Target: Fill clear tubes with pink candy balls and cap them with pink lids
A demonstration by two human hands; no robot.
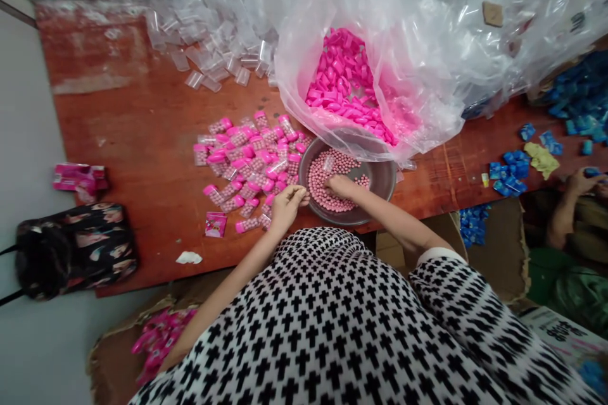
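Observation:
A grey metal bowl (387,186) on the table holds many small pink beads (317,186). My right hand (339,186) reaches down into it, fingers curled against the beads and their tips hidden. A small clear plastic tube (327,164) lies among the beads just beyond that hand. By the bowl's left rim, my left hand (287,204) has its fingers pinched together; what they hold, if anything, is too small to make out. Left of the bowl spreads a pile of bead-filled clear tubes with pink caps (249,164).
Behind the bowl, a plastic bag (294,69) holds loose pink caps (344,69). Empty clear tubes (218,54) are heaped at the back. A dark floral bag (102,243) sits left. Blue packets (510,172) lie right, near another person's hand (577,183). Cardboard boxes (506,247) stand below the table's front edge.

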